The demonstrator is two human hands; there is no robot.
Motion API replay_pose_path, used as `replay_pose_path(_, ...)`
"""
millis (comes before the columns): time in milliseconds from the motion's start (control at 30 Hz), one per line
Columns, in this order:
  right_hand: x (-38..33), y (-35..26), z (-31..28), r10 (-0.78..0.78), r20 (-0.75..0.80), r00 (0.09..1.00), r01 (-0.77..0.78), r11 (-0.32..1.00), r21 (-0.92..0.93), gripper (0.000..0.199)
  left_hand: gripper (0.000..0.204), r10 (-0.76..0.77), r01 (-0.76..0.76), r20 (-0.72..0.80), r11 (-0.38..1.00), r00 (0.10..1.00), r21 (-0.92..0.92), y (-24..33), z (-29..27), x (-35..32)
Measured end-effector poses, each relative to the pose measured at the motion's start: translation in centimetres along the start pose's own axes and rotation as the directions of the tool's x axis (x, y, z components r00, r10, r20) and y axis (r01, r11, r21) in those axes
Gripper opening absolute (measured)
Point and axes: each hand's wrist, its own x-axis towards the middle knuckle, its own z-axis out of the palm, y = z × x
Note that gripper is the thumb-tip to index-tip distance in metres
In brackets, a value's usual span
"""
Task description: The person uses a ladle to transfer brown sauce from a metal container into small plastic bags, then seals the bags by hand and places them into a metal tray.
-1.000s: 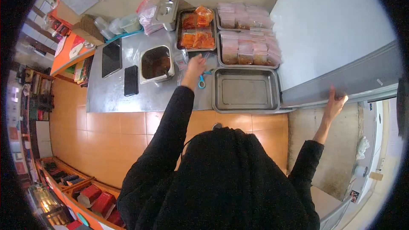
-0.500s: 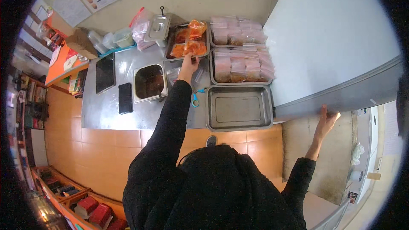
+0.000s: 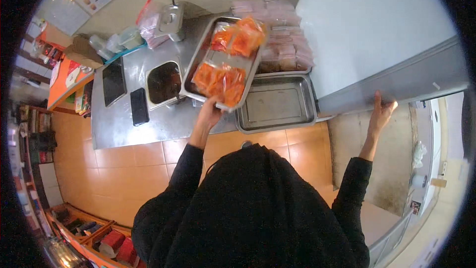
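Note:
My left hand [image 3: 210,113] is closed on the near rim of a shallow metal tray [image 3: 236,62], which is lifted and tilted over the counter. In the tray lie several clear bags of orange-red food [image 3: 218,80]. Some motion blur softens the upper bags. On the right, my right hand [image 3: 381,115] grips the grey lower edge of a large white door-like panel [image 3: 382,30], with the thumb on top and the fingers curled under it.
A deep metal tray [image 3: 275,103] sits on the steel counter [image 3: 111,129], in front of trays stacked with pale packets [image 3: 285,52]. A metal food pan [image 3: 164,84], a black phone [image 3: 140,106], a dark tablet [image 3: 114,82] and a lidded steel container [image 3: 170,20] stand leftward.
My left hand has taken hold of the tray of orange bags and drawn it up and toward me from the counter's back. My right hand stays on the panel's edge.

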Motion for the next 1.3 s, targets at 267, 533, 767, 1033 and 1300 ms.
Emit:
replay_pose_path(267,0.0,0.1,-0.1,0.025,-0.028,0.999,-0.024,0.999,0.042,0.055,0.002,-0.331,0.315,-0.039,0.846,0.943,0.431,-2.4,-2.8,-2.7)
replay_pose_path(533,-0.1,-0.2,-0.1,0.015,-0.022,1.0,-0.014,0.999,0.039,0.057,0.018,-0.155,0.012,0.092,0.565,0.984,0.825,-4.2,1.3,0.9)
replay_pose_path(767,0.5,1.6,-0.5,-0.032,-0.046,0.998,0.032,0.999,-0.003,0.042,0.047,0.173,-0.211,0.156,0.376,0.973,0.902,-4.2,1.7,-1.4)
replay_pose_path(1033,0.4,1.2,0.1,-0.087,-0.01,0.996,0.088,0.995,0.053,0.043,0.044,0.179,-0.156,0.092,0.384,0.98,0.91,-7.0,-4.4,-1.2)
replay_pose_path(1300,-2.5,-3.1,-2.1,0.052,0.851,0.523,0.18,0.969,-0.17,0.024,0.028,0.603,-0.149,0.076,0.071,0.794,0.986,-6.5,-2.9,-1.2)
